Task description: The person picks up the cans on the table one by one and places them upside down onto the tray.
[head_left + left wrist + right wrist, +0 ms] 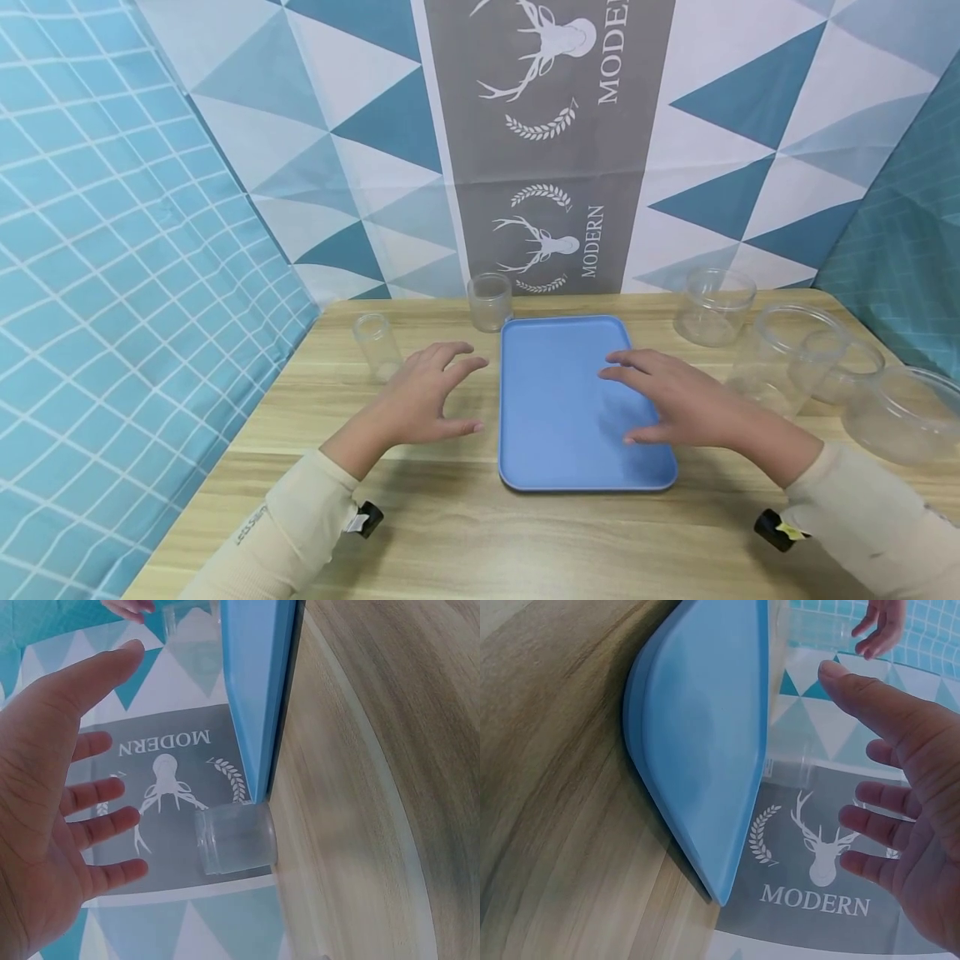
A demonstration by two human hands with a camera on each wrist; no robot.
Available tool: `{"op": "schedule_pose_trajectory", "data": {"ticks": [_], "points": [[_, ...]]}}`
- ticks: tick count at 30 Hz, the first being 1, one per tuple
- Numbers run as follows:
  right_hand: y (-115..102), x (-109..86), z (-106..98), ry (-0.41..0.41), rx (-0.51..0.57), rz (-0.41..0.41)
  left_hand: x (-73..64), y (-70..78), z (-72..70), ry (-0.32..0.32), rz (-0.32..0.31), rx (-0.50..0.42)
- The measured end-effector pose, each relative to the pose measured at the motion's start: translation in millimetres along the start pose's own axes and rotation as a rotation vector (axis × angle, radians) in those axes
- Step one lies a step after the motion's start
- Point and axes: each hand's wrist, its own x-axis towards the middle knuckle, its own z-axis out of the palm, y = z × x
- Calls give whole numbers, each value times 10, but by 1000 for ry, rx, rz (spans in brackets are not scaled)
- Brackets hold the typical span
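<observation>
A blue rectangular tray (570, 408) lies on the wooden table with nothing on it. My left hand (427, 396) hovers left of the tray, thumb and fingers spread apart and holding nothing. Over the tray's right edge is my right hand (667, 400), likewise spread and holding nothing. Close behind the left hand stands a tall narrow clear container (372, 337), its lower part near the knuckles. A small clear round jar (491, 304) stands at the tray's far left corner; in the left wrist view this clear jar (236, 838) is beside the tray's edge.
Several clear containers stand on the right: a wide one (712, 312) at the back, a tall one (772, 358), a small one (843, 367) and a wide low one (903, 417). Patterned cloth (555, 167) hangs behind the table (465, 542), and blue checked cloth (112, 250) on the left.
</observation>
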Motion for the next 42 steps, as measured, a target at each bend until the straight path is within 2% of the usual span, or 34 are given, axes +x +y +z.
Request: {"op": "schedule_pose_trajectory", "data": {"ticks": [5,10,21,29,36,42], "points": [[10,30,18,-4,0,-19,16,-17,20,1,9,-6],[19,64,26,-20,0,-29,41,-44,36,31,36,3],[71,144,83,57,-20,-101,85,-74,60,109,84,24],[102,210,94,96,6,-86,99,-108,42,131,68,8],[112,257,111,108,17,-98,97,-161,-6,120,16,15],[110,283,113,109,23,-73,96,-223,-46,139,16,8]]}}
